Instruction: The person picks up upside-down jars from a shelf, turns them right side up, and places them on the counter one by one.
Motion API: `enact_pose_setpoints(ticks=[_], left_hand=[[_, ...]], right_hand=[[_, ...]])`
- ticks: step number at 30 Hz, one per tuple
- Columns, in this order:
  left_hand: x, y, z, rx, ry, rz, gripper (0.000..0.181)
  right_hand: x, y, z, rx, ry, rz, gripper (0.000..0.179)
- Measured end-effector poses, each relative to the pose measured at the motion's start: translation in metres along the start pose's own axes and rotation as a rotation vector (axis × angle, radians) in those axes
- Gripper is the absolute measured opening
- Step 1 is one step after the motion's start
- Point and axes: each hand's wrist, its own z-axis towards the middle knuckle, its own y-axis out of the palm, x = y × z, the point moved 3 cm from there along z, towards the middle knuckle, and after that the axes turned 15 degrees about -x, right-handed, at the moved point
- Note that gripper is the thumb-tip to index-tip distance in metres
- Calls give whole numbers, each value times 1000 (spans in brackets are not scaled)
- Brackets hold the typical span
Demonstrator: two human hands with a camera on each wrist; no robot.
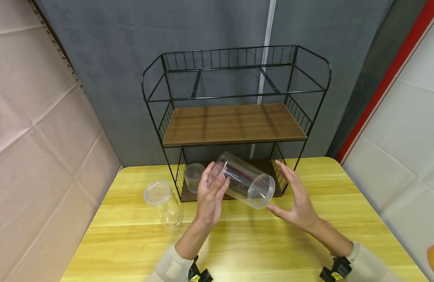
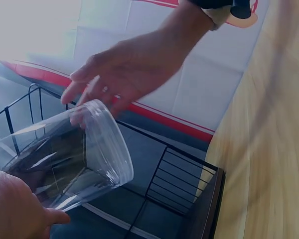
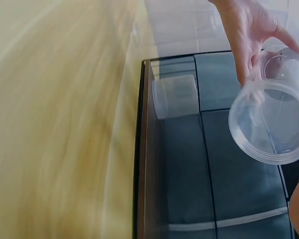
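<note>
A clear plastic jar is tilted in front of the rack's lower shelf, one end up at the left, the other lower at the right. My left hand grips it round the upper left end. Fingers spread, my right hand is beside the lower end, with its thumb close to the rim. In the left wrist view, the fingertips of the right hand overlap the ringed end of the jar. The right wrist view shows that round end of the jar face on.
A second clear jar stands on the yellow wooden table, left of the black wire rack. Another clear container sits on the rack's lower shelf, at the left. The brown middle shelf lies above the hands.
</note>
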Motion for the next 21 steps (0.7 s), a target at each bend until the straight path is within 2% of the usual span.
enact_pose_setpoints(ticks=[5,9,16,21], left_hand=[[1,5,-2,5,35,-26,102],[3,8,-4,14,54,-40,105],[4,11,-6,15,86,-74,113],[3,11,-8,8,92,-75,112]], right_hand=[[3,11,-1,-20,71,286,115],[4,18,-4,-20,124,457,119],[1,29,-6,-18,201,627,122],[-2,34,-5,12,239,694,117]])
